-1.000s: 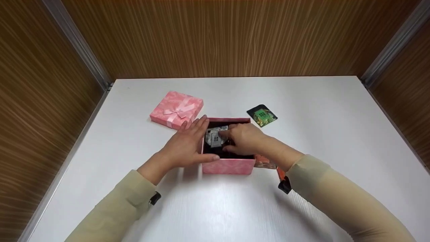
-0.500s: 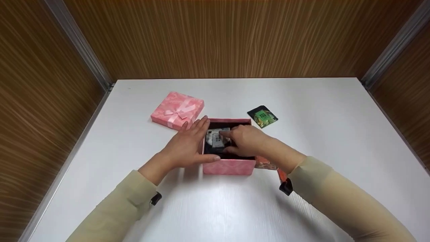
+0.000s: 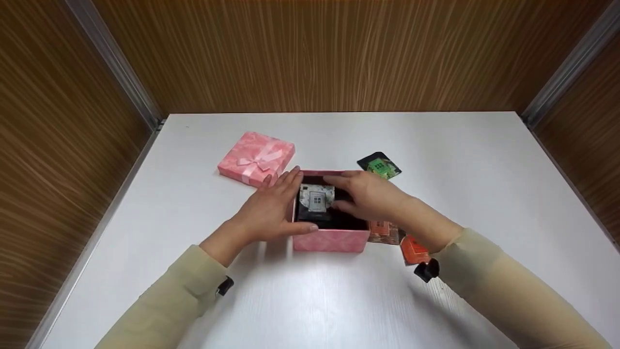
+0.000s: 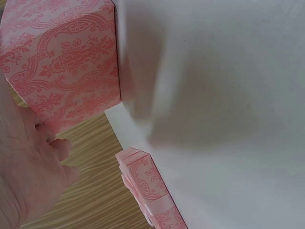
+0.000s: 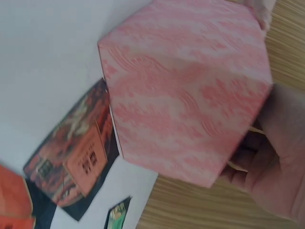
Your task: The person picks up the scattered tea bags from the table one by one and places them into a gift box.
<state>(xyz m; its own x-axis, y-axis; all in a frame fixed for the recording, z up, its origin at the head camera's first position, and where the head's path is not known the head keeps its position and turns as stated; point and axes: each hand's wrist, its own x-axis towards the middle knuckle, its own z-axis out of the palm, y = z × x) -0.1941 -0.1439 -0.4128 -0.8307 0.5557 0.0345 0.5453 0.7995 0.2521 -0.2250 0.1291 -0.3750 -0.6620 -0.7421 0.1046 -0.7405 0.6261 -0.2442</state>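
A pink patterned gift box point(image 3: 330, 241) stands without its lid in mid-table. Inside it, at the left, lies a black-and-grey sachet point(image 3: 317, 201) with a pale label. My left hand point(image 3: 269, 213) rests along the box's left side, fingers straight and thumb reaching over the front corner; the left wrist view shows the palm beside the patterned wall point(image 4: 71, 67). My right hand point(image 3: 373, 196) reaches over the right rim, its thumb and forefinger apart beside the sachet. In the right wrist view the box wall hides these fingertips, while the other fingers curl outside the box.
The pink lid point(image 3: 256, 157) with a ribbon bow lies behind my left hand. A black-and-green sachet point(image 3: 380, 165) lies at the back right. Beside the box's right wall is a brown-and-orange sachet point(image 5: 71, 157), and an orange sachet point(image 3: 413, 249) lies near my right wrist.
My right hand has drawn back to the right from the sachet, its thumb and forefinger spread apart. The sachet now shows more fully in the box. My left hand stays put.
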